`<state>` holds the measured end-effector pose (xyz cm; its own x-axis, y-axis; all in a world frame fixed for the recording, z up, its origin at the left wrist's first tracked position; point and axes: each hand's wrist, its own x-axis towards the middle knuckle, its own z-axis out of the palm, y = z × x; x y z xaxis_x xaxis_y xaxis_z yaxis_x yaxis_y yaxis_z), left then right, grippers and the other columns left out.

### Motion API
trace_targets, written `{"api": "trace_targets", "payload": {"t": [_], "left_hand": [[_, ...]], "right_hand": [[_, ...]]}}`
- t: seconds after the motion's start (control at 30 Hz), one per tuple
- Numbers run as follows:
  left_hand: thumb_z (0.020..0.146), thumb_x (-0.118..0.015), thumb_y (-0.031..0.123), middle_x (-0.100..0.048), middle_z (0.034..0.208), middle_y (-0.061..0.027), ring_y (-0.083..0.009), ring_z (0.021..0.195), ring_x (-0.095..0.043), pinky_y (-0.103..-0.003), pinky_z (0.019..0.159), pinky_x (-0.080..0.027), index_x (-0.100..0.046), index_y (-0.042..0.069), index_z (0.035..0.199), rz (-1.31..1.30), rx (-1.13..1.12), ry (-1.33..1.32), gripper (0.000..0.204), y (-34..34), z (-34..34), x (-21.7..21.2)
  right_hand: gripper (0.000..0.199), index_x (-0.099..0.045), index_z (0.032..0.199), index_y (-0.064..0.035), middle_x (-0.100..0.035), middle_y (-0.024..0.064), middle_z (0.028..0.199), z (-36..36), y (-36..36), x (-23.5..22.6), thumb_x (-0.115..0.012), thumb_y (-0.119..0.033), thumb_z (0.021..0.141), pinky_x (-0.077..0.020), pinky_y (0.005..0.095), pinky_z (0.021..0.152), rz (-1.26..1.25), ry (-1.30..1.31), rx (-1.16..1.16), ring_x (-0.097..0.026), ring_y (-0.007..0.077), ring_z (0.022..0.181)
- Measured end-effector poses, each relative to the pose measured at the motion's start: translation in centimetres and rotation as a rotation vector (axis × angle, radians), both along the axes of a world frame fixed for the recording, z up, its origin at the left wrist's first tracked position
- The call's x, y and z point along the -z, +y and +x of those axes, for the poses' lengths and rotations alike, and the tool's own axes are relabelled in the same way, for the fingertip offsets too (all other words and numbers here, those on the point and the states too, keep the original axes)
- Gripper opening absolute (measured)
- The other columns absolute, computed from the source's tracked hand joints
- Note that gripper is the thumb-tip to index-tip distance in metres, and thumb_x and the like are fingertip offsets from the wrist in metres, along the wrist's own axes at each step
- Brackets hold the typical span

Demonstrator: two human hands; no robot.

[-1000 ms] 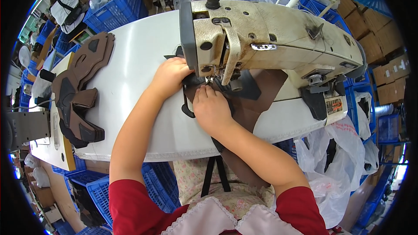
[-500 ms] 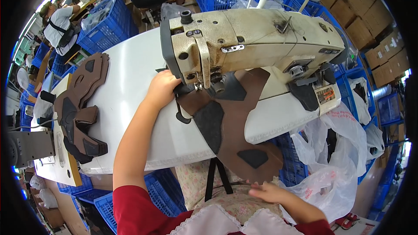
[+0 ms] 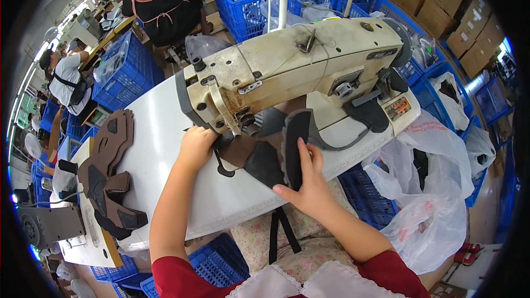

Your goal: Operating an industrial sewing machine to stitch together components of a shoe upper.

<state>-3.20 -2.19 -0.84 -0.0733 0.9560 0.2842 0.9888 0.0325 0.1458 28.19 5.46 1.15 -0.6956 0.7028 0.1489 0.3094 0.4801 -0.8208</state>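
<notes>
A brown shoe upper (image 3: 238, 149) with dark grey patches lies under the head of a cream sewing machine (image 3: 298, 60). Close to the needle, my left hand (image 3: 197, 146) is curled on the upper's far-left end, its fingertips partly hidden by the machine head. My right hand (image 3: 310, 185) grips the upper's near part, thumb on one side and fingers on the other. That part is folded up, so a black padded underside (image 3: 298, 138) shows. A grey strip curves out to the right of it over the white table.
Stacked brown uppers (image 3: 113, 143) lie at the table's left end. A grey motor box (image 3: 52, 225) stands beyond them. Blue crates (image 3: 127, 72) and plastic bags (image 3: 430, 198) surround the table. Two people work at the back left; cartons (image 3: 436, 16) are piled at the right.
My right hand has risen from my lap and taken hold of the upper's near part, which hung over the table edge and is now folded up. My left hand stays near the needle.
</notes>
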Motion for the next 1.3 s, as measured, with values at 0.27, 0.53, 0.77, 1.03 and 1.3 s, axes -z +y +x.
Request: {"api": "trace_targets", "payload": {"t": [0.27,0.53,0.77,1.03,1.3], "left_hand": [[0.065,-0.060,0.001,-0.065,0.088,-0.0045,-0.0283,0.091,-0.060,-0.039,0.076,-0.048,-0.065,0.010,0.097,-0.013,0.043,0.081,0.034,-0.6,-0.3,-0.1],[0.072,-0.059,0.008,-0.064,0.105,-0.0097,-0.0280,0.105,-0.057,-0.038,0.083,-0.047,-0.062,0.005,0.090,-0.024,0.107,0.171,0.018,-1.6,2.6,-0.4],[0.067,-0.062,0.006,-0.063,0.118,-0.0172,-0.0329,0.111,-0.057,-0.041,0.088,-0.049,-0.060,0.001,0.098,0.027,0.045,0.189,0.032,-1.5,4.8,0.3],[0.068,-0.059,0.003,-0.063,0.120,-0.0158,-0.0320,0.115,-0.056,-0.041,0.091,-0.047,-0.063,0.000,0.101,0.082,-0.085,0.125,0.033,-2.5,5.2,1.6],[0.071,-0.056,0.002,-0.064,0.122,-0.0130,-0.0301,0.116,-0.056,-0.041,0.092,-0.046,-0.065,0.000,0.101,0.115,-0.123,0.074,0.032,-2.0,5.7,1.8]], "right_hand": [[0.104,-0.029,0.149,-0.0033,-0.030,0.0376,0.140,-2.3,3.9,0.2,-0.076,-0.055,0.072,-0.0387,0.0498,0.104,0.013,-0.114,0.121,-0.036,0.0540,0.128],[0.108,-0.032,0.148,-0.0072,-0.028,0.0331,0.145,-6.1,8.3,0.2,-0.081,-0.055,0.064,-0.0373,0.0521,0.104,0.186,-0.216,0.157,-0.039,0.0528,0.125],[0.102,-0.032,0.148,-0.0032,-0.035,0.0236,0.149,-3.9,14.4,3.1,-0.084,-0.037,0.066,-0.0263,0.0441,0.114,-0.149,0.159,-0.051,-0.029,0.0363,0.141],[0.027,-0.074,0.093,-0.0029,-0.070,0.0040,0.075,6.9,15.6,-1.7,-0.058,-0.025,0.093,-0.0450,0.0206,0.061,-0.001,0.529,0.346,-0.060,0.0096,0.063],[0.066,-0.049,0.134,0.0042,-0.055,0.0148,0.133,12.8,36.8,0.5,-0.045,-0.052,0.100,-0.0364,0.0372,0.106,-0.297,0.587,0.611,-0.051,0.0238,0.123]]}}
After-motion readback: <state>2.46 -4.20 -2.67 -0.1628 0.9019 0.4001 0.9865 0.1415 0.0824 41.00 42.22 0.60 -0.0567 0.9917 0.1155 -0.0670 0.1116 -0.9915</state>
